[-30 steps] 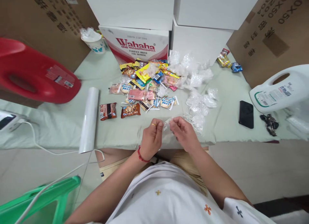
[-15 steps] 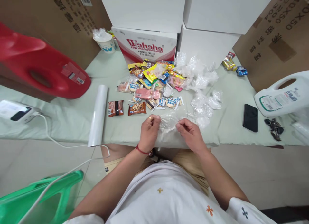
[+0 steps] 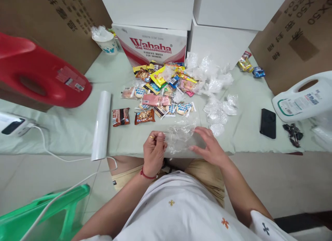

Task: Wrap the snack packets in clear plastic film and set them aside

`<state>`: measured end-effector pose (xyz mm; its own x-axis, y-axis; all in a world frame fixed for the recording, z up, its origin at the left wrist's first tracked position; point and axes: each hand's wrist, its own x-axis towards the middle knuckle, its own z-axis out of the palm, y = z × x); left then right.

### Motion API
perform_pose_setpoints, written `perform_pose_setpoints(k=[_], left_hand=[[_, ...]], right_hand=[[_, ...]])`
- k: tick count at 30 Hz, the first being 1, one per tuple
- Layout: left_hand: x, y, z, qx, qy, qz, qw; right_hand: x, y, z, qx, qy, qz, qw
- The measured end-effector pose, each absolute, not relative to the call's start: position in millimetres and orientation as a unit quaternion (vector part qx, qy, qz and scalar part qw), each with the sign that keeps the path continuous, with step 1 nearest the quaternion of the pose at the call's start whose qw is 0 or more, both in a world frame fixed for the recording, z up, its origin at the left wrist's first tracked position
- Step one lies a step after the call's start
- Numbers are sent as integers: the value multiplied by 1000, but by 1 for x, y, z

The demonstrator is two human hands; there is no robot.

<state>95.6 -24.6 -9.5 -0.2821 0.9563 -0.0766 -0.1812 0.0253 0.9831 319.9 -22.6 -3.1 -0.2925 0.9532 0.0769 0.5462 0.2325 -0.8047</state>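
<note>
A thin, crinkled clear plastic bag [image 3: 178, 139] is held over the front edge of the table. My left hand [image 3: 155, 147] pinches its left side between thumb and fingers. At the bag's right side, my right hand [image 3: 209, 145] has thumb and fingers spread apart, with the fingertips close to the plastic. Just beyond lie a brown wrapped snack [image 3: 120, 117], a cookie packet [image 3: 144, 116] and a heap of small packaged snacks [image 3: 160, 81]. To the right of the heap is a pile of crumpled clear plastic [image 3: 214, 81].
On the left are a plastic film roll [image 3: 101, 126], a red jug [image 3: 44, 71] and a white device [image 3: 15, 125] with a cable. A phone [image 3: 268, 124], keys [image 3: 293, 134] and a white bottle [image 3: 301, 95] lie on the right. Boxes [image 3: 153, 47] line the back.
My right hand has opened from a pinch to spread fingers. My left hand has shifted slightly left and down, still gripping the plastic, which looks more spread out.
</note>
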Motion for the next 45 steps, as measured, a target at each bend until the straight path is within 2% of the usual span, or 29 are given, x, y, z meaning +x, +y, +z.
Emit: perform_pose_setpoints(k=[2, 4, 7, 10, 12, 15, 18, 21, 24, 29, 32, 35, 40, 45], left_hand=[[100, -25, -8, 367, 524, 593, 489], [99, -29, -10, 369, 524, 586, 495], [84, -40, -19, 382, 550, 547, 502], [64, -51, -21, 415, 615, 498, 448], [58, -52, -13, 464, 645, 497, 350], [70, -46, 5, 606, 615, 460, 208], [95, -34, 12, 701, 593, 363, 162], [107, -22, 4, 703, 617, 296, 193], [99, -15, -3, 662, 643, 315, 222], [81, -10, 0, 615, 648, 368, 258], [83, -13, 0, 673, 584, 318, 324], [90, -16, 0, 710, 549, 273, 346], [91, -16, 2, 616, 573, 371, 394], [74, -19, -13, 506, 591, 409, 477]], right_hand=[[305, -8, -7, -503, -741, 339, 287], [293, 2, -12, -501, -721, 362, 315], [285, 8, -16, -507, -621, 463, 378], [286, 7, -12, -514, -542, 557, 363], [286, 6, -6, -531, -565, 531, 341], [280, 3, 6, -544, -653, 424, 313], [275, 3, 16, -542, -696, 366, 298], [282, 6, 19, -555, -691, 347, 307], [302, 6, 11, -562, -669, 363, 323], [327, -10, -8, -560, -600, 470, 325], [330, -17, -10, -567, -576, 499, 314], [331, -16, -3, -568, -608, 462, 307], [333, -14, 7, -529, -697, 352, 332], [334, -20, 1, -543, -693, 323, 346]])
